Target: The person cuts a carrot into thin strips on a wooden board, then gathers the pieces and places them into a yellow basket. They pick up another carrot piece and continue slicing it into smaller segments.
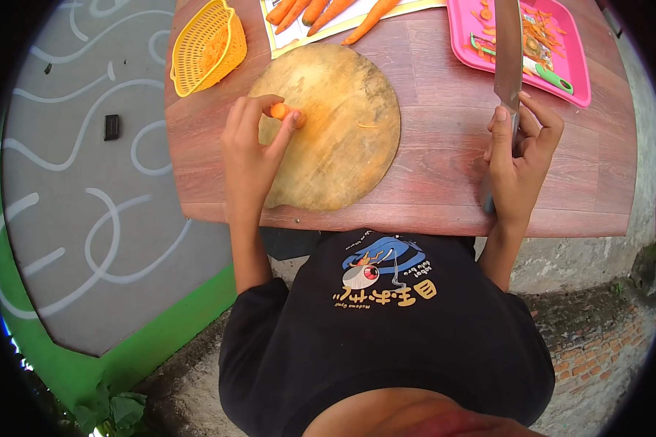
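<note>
My left hand (259,135) pinches a short piece of carrot (280,111) between thumb and fingers, above the left side of the round wooden chopping board (342,160). A thin orange shred (367,126) lies on the board. To the right of the board, my right hand (521,149) grips a large kitchen knife (509,58). Its broad blade points away from me, and part of the handle shows below the fingers.
A yellow plastic basket (186,62) at the back left holds cut carrot. Several whole carrots (335,11) lie on a printed sheet (408,6) behind the board. At the back right, a pink tray (582,80) carries peelings and a green-handled peeler (554,79).
</note>
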Action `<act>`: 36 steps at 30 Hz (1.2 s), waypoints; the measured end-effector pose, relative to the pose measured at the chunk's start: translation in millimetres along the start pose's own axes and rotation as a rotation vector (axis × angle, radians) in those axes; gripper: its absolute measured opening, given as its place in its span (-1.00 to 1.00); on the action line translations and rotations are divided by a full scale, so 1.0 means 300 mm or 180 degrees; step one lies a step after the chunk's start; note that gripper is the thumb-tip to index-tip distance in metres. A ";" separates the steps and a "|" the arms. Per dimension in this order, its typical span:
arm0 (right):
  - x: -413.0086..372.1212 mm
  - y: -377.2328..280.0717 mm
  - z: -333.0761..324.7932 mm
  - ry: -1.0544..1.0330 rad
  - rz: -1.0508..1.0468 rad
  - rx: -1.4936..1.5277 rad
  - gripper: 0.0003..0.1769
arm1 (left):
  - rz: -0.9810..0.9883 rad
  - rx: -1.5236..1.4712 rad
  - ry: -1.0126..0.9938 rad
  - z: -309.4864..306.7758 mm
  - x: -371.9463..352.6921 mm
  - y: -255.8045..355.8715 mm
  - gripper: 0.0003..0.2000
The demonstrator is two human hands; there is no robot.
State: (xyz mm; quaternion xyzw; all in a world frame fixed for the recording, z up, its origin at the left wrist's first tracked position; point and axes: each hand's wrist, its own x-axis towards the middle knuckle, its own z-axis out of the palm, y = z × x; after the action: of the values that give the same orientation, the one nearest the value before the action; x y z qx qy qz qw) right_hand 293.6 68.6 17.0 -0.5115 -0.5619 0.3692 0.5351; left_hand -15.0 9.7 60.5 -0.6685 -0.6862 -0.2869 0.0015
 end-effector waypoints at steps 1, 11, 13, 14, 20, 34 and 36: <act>-0.002 -0.004 -0.004 -0.0033 0.0130 0.0012 -0.65 | 0.0008 0.0057 0.0022 -0.002 -0.002 0.002 -0.78; -0.005 -0.016 0.004 -0.0140 0.0067 -0.0143 -0.64 | 0.0702 -0.0336 -0.0846 0.081 -0.056 0.186 -0.80; -0.010 -0.012 0.009 -0.0067 0.0082 0.0119 -0.64 | 0.0598 -0.0163 -0.0993 0.123 -0.032 0.169 -0.86; -0.010 -0.006 0.013 -0.0074 0.0068 0.0131 -0.64 | 0.0596 -0.0151 -0.0978 0.121 -0.023 0.164 -0.86; -0.012 -0.010 0.012 -0.0129 0.0063 0.0060 -0.65 | 0.0838 -0.0240 -0.1352 0.120 0.020 0.133 -0.86; -0.023 -0.038 0.037 -0.0060 0.0204 0.0255 -0.63 | -0.0604 0.0270 0.0661 -0.509 -0.285 0.061 -0.86; -0.003 -0.004 0.045 -0.0135 -0.0087 0.0185 -0.65 | -0.0586 0.0973 0.1554 -0.671 -0.363 0.121 -0.85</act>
State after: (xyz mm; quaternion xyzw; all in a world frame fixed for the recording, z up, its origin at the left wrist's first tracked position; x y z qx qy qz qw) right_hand 280.1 69.4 15.9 -0.4800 -0.5692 0.3888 0.5427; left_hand -46.8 -171.7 200.9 -0.5067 -0.7585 -0.3315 0.2410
